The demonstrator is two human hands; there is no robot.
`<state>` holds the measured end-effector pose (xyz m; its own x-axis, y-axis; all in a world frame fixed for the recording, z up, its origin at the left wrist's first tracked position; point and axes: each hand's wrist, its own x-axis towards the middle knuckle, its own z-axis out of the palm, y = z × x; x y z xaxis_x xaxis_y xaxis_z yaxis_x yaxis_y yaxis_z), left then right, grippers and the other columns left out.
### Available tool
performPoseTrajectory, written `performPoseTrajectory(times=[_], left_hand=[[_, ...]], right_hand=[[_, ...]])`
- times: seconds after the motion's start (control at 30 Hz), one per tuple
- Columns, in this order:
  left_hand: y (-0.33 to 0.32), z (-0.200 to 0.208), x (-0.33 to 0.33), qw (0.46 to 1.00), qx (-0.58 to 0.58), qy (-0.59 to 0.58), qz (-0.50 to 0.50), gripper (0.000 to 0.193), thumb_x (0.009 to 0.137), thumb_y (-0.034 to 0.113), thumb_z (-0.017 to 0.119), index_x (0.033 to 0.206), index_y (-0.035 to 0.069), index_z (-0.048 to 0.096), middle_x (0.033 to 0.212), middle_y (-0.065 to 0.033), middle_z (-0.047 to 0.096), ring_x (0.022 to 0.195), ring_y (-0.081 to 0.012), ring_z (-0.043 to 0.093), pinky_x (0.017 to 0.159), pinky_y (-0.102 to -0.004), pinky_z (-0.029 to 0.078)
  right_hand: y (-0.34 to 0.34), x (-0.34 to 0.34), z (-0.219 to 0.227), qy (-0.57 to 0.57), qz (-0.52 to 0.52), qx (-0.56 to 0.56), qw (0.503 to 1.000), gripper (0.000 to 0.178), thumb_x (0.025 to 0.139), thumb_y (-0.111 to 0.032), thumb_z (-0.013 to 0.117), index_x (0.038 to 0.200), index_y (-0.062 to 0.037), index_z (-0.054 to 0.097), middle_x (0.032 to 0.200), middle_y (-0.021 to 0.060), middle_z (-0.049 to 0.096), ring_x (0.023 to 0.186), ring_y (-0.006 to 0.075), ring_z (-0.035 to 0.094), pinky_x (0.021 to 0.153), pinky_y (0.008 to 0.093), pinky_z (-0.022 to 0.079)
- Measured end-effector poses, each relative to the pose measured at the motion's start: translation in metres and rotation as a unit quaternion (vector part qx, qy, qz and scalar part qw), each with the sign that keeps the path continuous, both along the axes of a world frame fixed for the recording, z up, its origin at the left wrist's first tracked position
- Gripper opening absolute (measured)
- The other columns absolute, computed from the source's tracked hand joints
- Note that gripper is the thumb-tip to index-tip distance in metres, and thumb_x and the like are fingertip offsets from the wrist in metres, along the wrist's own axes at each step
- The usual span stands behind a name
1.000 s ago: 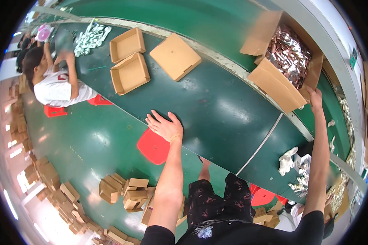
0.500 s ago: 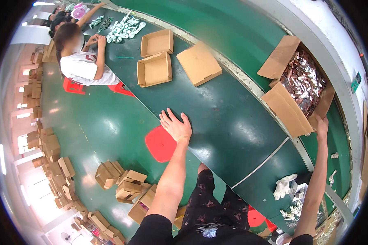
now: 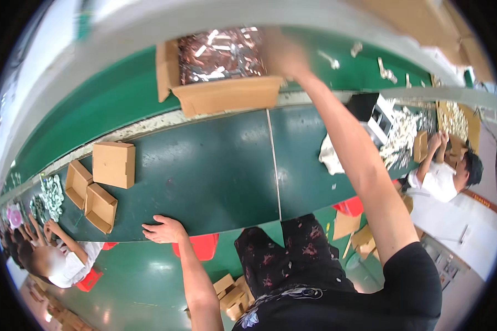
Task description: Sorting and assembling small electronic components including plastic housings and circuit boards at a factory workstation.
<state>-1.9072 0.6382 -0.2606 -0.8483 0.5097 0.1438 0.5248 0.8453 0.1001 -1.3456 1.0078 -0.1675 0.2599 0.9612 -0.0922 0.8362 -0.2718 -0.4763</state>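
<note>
My left hand (image 3: 165, 229) rests near the front edge of the dark green table (image 3: 204, 176), fingers spread, holding nothing. My right arm stretches far forward over the table. Blurred by motion, my right hand (image 3: 286, 55) is at the right side of a cardboard carton (image 3: 226, 98); its fingers cannot be made out. A heap of small flat metal pieces (image 3: 223, 55), coppery and silvery, fills the carton. The carton sits past the table's far ledge on a green surface, with flaps folded outward.
Shallow cardboard boxes (image 3: 114, 164) stand on the table's left part. On the right lie a white glove (image 3: 330, 155), a black-and-white box (image 3: 378, 118) and many pale parts (image 3: 400, 132). Co-workers sit at both ends. A red stool (image 3: 199, 246) stands below the front edge.
My view has swung right, so the carton now appears ahead instead of at the right. My right hand, earlier gripping the carton's corner, is now smeared beside it. My left hand stays on the table.
</note>
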Motion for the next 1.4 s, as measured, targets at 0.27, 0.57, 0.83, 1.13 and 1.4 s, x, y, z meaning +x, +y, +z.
performPoseTrajectory(times=[0.27,0.57,0.83,1.13,1.4], left_hand=[[-0.007,-0.008,-0.008,1.0,-0.005,0.009,-0.004,0.079,0.115,0.057,0.043,0.171,0.001,0.041,0.174,-0.0254,0.038,0.159,-0.0462,0.038,0.129,-0.0604,0.034],[-0.015,0.034,-0.034,0.972,0.042,0.178,-0.145,0.047,0.103,0.032,0.063,0.118,-0.013,0.067,0.121,-0.0362,0.066,0.123,-0.056,0.058,0.107,-0.0666,0.047],[-0.01,0.02,0.011,0.998,0.049,-0.034,-0.019,0.08,0.112,0.046,0.057,0.172,-0.003,0.035,0.179,-0.0328,0.028,0.168,-0.0512,0.022,0.138,-0.0614,0.018],[-0.006,0.026,0.006,0.998,0.06,-0.027,-0.011,0.079,0.111,0.044,0.059,0.171,-0.003,0.037,0.178,-0.0301,0.031,0.168,-0.049,0.023,0.139,-0.0586,0.017],[-0.011,0.03,0.002,0.996,0.078,-0.021,-0.025,0.078,0.108,0.04,0.066,0.169,-0.004,0.041,0.176,-0.0329,0.034,0.166,-0.0518,0.027,0.137,-0.0616,0.019]], right_hand=[[-0.01,-0.004,0.009,-0.012,0.054,0.042,0.998,0.035,0.094,-0.017,0.063,0.12,0.0036,0.076,0.103,0.0242,0.084,0.074,0.0339,0.084,0.082,0.0442,0.069],[-0.046,-0.046,-0.001,0.091,0.023,0.082,0.992,0.031,0.094,-0.034,0.069,0.106,-0.007,0.079,0.101,0.0243,0.079,0.093,0.0452,0.076,0.081,0.0547,0.06],[-0.023,0.03,-0.023,0.186,0.037,0.051,0.981,0.044,0.102,-0.022,0.07,0.134,0.008,0.071,0.123,0.0227,0.08,0.113,0.0344,0.076,0.104,0.043,0.054],[-0.021,-0.008,-0.014,0.124,0.015,0.004,0.992,0.046,0.106,-0.024,0.069,0.14,0.0076,0.065,0.124,0.0174,0.078,0.112,0.0276,0.074,0.104,0.0412,0.053],[-0.033,-0.047,0.003,0.243,-0.047,-0.091,0.965,0.056,0.104,-0.03,0.066,0.149,0.0034,0.062,0.129,0.018,0.076,0.104,0.0275,0.08,0.074,0.0394,0.07]])
